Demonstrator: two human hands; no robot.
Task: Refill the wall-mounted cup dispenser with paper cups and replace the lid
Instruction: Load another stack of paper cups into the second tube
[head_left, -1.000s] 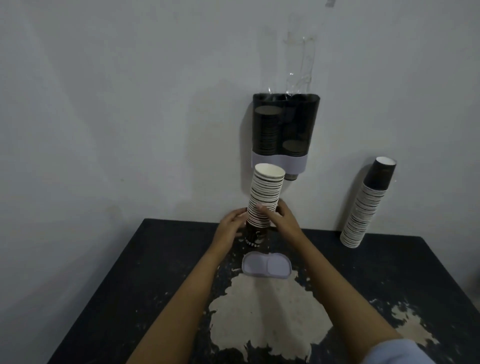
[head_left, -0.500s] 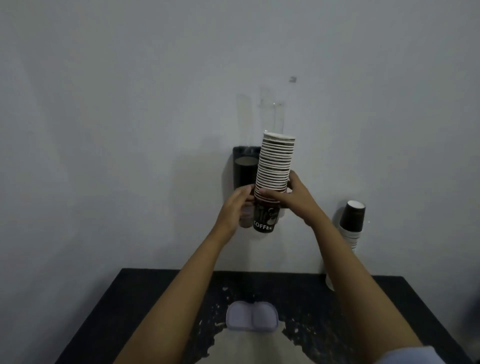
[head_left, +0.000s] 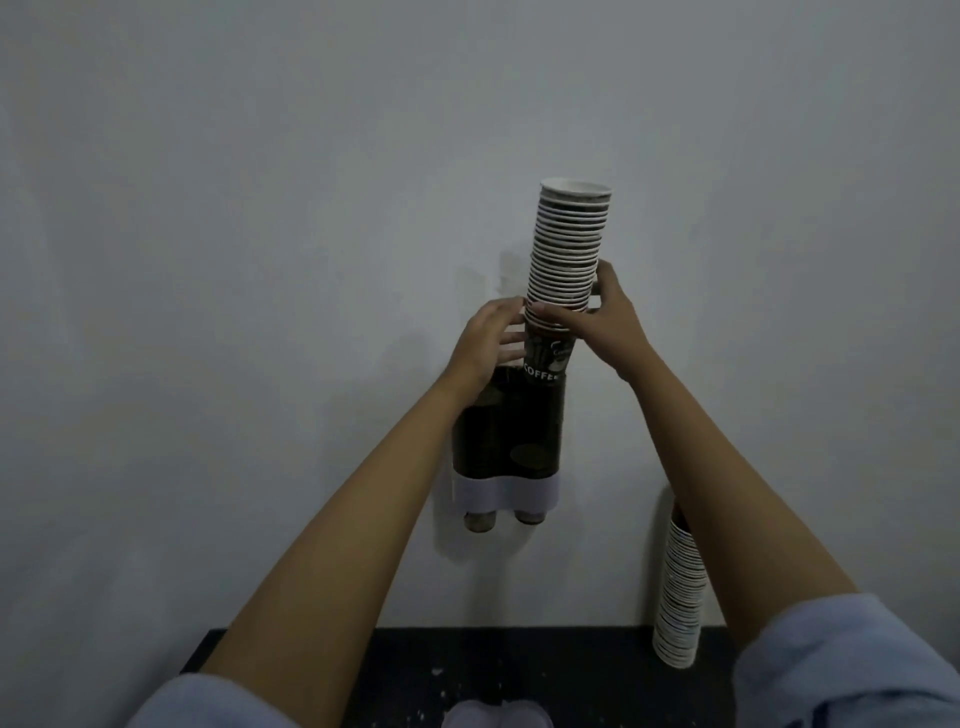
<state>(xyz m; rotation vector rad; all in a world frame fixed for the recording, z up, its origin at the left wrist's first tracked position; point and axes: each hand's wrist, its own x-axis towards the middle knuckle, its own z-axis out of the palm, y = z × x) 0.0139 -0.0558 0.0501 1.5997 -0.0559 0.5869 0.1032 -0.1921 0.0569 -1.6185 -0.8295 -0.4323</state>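
Observation:
A tall stack of paper cups (head_left: 569, 249) stands upright above the wall-mounted dispenser (head_left: 506, 431), a dark two-tube holder with a white band at its base. The bottom cup, printed COFFEE, sits at the mouth of the right tube. My right hand (head_left: 608, 322) grips the stack from the right near its lower part. My left hand (head_left: 491, 343) holds it from the left with fingers on the bottom cup. Cup bottoms poke out under both tubes. The pale lid (head_left: 496, 714) lies on the table at the bottom edge of the view.
A second stack of paper cups (head_left: 678, 592) leans against the wall on the black table (head_left: 571, 675), right of the dispenser and partly behind my right forearm. The wall around the dispenser is plain white.
Both hands have lifted the cup stack from the table up to the dispenser's open top. The view has tilted upward, so the lid has slid to the bottom edge.

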